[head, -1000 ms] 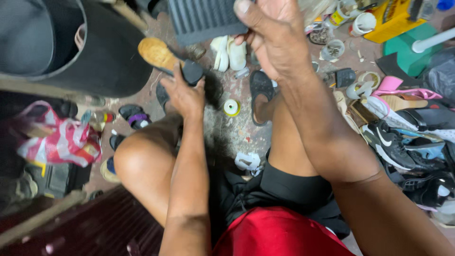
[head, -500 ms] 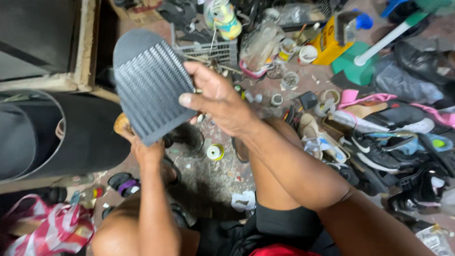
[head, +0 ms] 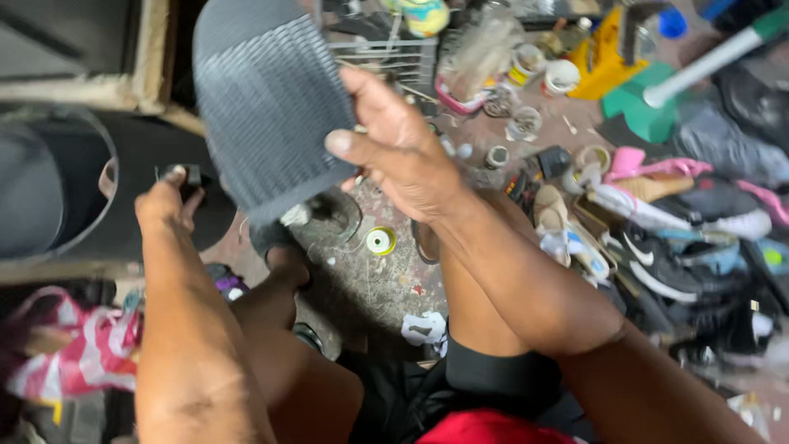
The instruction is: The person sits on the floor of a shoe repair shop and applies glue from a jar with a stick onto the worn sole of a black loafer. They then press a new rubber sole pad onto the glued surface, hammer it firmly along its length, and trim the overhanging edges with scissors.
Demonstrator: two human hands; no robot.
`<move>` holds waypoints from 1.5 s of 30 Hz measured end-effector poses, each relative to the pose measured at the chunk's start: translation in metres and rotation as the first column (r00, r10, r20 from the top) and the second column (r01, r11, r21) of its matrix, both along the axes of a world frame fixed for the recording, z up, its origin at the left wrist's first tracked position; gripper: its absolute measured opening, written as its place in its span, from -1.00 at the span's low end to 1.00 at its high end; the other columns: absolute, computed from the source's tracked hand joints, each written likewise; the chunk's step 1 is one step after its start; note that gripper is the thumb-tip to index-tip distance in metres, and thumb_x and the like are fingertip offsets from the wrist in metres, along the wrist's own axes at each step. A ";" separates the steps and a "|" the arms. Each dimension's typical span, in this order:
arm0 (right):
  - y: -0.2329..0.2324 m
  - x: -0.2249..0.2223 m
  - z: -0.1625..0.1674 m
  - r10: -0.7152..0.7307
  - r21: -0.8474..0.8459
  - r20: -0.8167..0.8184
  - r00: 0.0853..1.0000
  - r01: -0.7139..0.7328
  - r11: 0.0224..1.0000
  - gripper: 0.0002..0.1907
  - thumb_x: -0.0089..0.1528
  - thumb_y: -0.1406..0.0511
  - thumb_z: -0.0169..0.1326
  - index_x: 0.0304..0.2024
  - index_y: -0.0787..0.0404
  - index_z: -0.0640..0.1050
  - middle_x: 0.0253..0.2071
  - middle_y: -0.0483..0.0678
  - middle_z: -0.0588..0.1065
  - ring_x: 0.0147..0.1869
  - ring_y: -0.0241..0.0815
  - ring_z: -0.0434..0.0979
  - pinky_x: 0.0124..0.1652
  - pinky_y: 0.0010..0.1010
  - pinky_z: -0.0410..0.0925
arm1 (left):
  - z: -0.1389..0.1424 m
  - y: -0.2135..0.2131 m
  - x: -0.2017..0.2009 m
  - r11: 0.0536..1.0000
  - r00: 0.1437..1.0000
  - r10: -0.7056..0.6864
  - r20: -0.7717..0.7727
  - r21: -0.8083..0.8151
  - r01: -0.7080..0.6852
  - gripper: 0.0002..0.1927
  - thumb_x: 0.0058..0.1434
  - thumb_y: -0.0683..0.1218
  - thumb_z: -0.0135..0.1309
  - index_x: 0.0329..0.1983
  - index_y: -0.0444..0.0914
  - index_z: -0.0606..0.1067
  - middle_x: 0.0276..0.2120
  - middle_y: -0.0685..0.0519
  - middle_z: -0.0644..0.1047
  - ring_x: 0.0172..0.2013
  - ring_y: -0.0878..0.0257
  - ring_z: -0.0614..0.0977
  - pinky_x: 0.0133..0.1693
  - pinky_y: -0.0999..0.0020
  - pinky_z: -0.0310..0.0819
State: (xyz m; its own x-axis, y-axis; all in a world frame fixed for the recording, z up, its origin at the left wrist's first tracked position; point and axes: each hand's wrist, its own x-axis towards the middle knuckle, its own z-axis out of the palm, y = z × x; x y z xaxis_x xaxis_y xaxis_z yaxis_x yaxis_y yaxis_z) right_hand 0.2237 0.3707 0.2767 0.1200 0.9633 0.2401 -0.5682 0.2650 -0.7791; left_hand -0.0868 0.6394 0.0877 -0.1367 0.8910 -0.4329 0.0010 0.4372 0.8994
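Observation:
My right hand point(head: 399, 152) grips the edge of a grey ribbed shoe sole point(head: 267, 99), held up with its tread facing me. My left hand point(head: 168, 201) reaches out to the left of the sole, its fingers closed around a small dark object point(head: 187, 174) that I cannot identify. Both forearms stretch forward over my bare knees.
A large black round sheet point(head: 140, 177) lies at the left. Shoes and sneakers point(head: 649, 247) pile up at the right. Small tins and jars point(head: 534, 74), a yellow container point(head: 604, 57), a spool of thread point(head: 380, 240) and a pink striped bag point(head: 78, 353) litter the floor.
The view has tilted upward. My right hand has lifted the grey sole up and closer. My left hand has moved left, away from under the sole, toward the black sheet.

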 end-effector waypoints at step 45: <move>-0.143 -0.094 -0.064 -0.131 -0.208 0.210 0.969 0.176 0.962 -0.42 0.41 0.52 0.14 0.40 0.35 0.21 0.06 0.09 0.51 -0.14 -0.22 0.60 -0.35 -0.50 0.50 | 0.123 -0.452 -0.014 0.523 0.561 -0.439 -0.702 0.308 0.795 -0.37 0.10 -0.20 0.29 0.28 -0.24 0.41 0.30 -0.22 0.38 0.10 -0.14 0.60 -0.05 0.13 0.58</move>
State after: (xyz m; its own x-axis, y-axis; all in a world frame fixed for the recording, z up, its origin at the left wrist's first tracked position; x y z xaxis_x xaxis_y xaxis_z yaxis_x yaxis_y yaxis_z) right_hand 0.1296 0.2273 0.2128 0.2433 0.9684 0.0541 -0.3675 0.1437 -0.9189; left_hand -0.1009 0.1876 0.2110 0.5311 0.8423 0.0922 0.5568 -0.4290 0.7113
